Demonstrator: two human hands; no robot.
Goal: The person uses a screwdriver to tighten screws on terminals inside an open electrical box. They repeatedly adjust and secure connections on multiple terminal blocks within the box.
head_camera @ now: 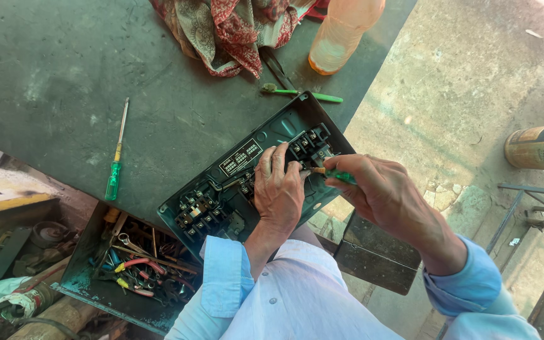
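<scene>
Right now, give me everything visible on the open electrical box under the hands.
The electrical box is a shallow dark-green tray, apparently metal, lying open-face up and skewed across the edge of the dark table. Inside sit black terminal blocks in two clusters, thin wires and a black label plate. The left hand rests flat on its middle; the right hand holds a green-handled screwdriver whose tip points at the upper block.

Left hand [278, 189]: yours lies palm down, back of the hand up, fingers extended forward and pressed flat.
Left forearm: bare from the rolled cuff, rising straight from your body.
Right hand [373, 186]: curled shut, thumb and fingers pinched at its left edge, knuckles up.
Right forearm: angled in from the lower right, sleeve pushed back.
</scene>
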